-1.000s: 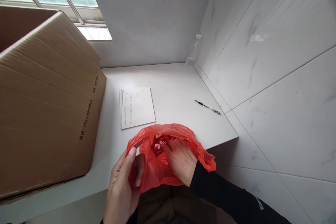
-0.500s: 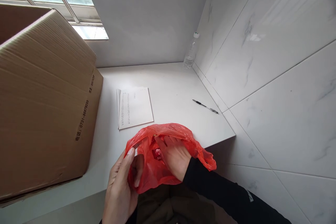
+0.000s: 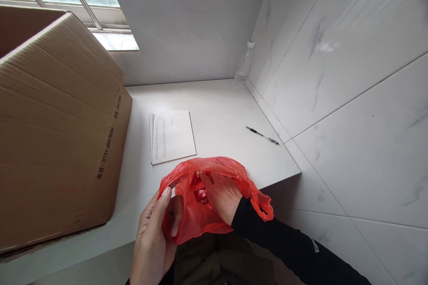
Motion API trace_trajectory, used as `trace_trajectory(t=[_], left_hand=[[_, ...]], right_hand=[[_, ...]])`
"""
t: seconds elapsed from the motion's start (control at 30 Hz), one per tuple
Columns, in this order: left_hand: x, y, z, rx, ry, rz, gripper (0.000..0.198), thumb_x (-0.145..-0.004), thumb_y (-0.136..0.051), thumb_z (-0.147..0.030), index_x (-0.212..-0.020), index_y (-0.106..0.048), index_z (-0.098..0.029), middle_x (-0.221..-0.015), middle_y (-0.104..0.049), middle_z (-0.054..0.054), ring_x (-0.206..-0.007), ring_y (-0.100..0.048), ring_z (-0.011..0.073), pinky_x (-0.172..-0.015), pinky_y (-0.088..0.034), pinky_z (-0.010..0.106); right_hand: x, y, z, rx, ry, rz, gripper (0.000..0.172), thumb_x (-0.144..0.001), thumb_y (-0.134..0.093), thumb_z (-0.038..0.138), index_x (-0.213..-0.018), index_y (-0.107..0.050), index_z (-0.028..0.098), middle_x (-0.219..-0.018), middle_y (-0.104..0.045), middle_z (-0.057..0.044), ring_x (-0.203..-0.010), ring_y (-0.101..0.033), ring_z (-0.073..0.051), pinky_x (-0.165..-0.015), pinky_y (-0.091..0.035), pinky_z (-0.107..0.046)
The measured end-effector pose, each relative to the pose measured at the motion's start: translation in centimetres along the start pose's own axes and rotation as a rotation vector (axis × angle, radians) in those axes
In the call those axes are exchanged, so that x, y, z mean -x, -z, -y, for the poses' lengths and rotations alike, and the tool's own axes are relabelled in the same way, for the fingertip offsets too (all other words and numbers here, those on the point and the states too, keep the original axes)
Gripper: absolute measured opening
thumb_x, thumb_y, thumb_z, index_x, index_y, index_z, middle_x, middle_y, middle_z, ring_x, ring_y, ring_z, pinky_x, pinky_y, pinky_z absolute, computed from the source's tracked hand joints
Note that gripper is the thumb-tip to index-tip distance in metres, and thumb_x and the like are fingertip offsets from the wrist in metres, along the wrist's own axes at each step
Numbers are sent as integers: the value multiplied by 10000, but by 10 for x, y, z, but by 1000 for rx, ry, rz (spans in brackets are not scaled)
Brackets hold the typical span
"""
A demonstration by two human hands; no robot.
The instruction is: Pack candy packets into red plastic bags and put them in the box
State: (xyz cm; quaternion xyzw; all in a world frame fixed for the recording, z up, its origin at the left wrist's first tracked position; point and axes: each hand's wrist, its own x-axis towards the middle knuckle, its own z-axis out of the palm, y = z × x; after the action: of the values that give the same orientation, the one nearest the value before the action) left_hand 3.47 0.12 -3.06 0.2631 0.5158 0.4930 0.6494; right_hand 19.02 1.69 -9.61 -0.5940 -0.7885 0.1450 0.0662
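Note:
A thin red plastic bag (image 3: 194, 218) lies at the near edge of the white counter (image 3: 217, 111), its mouth held wide. My left hand (image 3: 155, 236) pinches the bag's left rim between thumb and fingers. My right hand (image 3: 222, 196), in a black sleeve, reaches down into the bag, fingers spread over small red packets (image 3: 200, 194) inside. I cannot see whether the fingers grip any packet.
A big open cardboard box (image 3: 56, 142) with printed digits fills the left side. A printed paper sheet (image 3: 172, 136) lies mid-counter, a black pen (image 3: 262, 135) to the right near the tiled wall, a clear water bottle (image 3: 243, 69) in the far corner.
My right hand has slid deeper and leftward into the bag, covering more of the red packets. My left hand keeps its hold on the rim.

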Motion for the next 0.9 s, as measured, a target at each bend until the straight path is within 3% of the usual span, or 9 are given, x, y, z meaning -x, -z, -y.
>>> trace_trajectory(t=[0.17, 0.33, 0.57, 0.77, 0.9], left_hand=[[-1, 0, 0, 2, 9, 1, 474, -843, -721, -485, -565, -461, -203, -468, -324, -60, -425, -287, 79, -426, -283, 237], [-1, 0, -1, 16, 10, -6, 484, -835, -733, -486, -566, -448, -204, -469, -333, -59, -430, -302, 79, -428, -288, 235], [0, -1, -2, 13, -10, 12, 477, -847, -726, -475, -570, -450, -200, -471, -343, -57, -435, -308, 80, -434, -284, 235], [-1, -1, 0, 18, -8, 4, 482, -859, -711, -478, -565, -444, -206, -452, -331, -57, -416, -297, 82, -427, -274, 239], [0, 0, 1, 32, -19, 14, 445, -877, -698, -463, -586, -483, -203, -455, -332, -60, -419, -289, 82, -440, -258, 255]], right_hand=[[-2, 4, 5, 17, -12, 7, 518, -959, -486, 134, -1474, -443, 105, -1429, -563, -204, -1312, -535, -327, -1122, -415, -512], [-1, 15, 5, -19, -26, 22, 355, -996, -460, 194, -1325, -579, 133, -1289, -658, -155, -1188, -613, -305, -1034, -483, -457], [2, 25, -9, 40, -144, 81, 393, -1002, -406, 145, -1361, -564, 124, -1287, -672, -159, -1194, -621, -298, -1031, -480, -415], [6, 18, -11, -40, -41, 47, 356, -958, -493, 172, -1284, -628, 219, -1233, -691, -107, -1120, -639, -286, -953, -491, -401], [7, 19, -15, -68, -58, 74, 297, -962, -475, 173, -1197, -655, 182, -1137, -725, -108, -1043, -666, -263, -919, -502, -377]])
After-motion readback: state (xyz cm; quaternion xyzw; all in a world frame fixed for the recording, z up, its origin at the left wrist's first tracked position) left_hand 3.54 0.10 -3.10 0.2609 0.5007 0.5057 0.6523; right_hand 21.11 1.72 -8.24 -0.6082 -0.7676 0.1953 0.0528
